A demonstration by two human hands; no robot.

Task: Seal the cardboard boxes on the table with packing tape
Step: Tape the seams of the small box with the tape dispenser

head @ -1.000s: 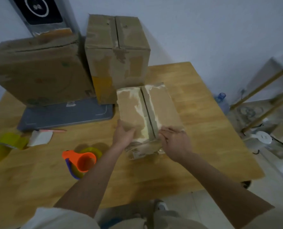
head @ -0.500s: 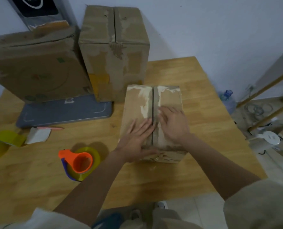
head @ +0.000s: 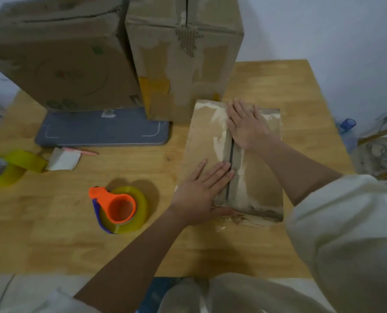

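Near the table's (head: 278, 82) right edge, the flat left hand (head: 201, 193) and right hand (head: 246, 125) press the small box's (head: 201, 136) closed flaps, gripping nothing.

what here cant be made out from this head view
- Whether tape already runs down the small box seam: the left hand and right hand cover parts of it.
- Tall box top: cut off by the upper edge.
- Left tape roll: partly cut off at the left edge.
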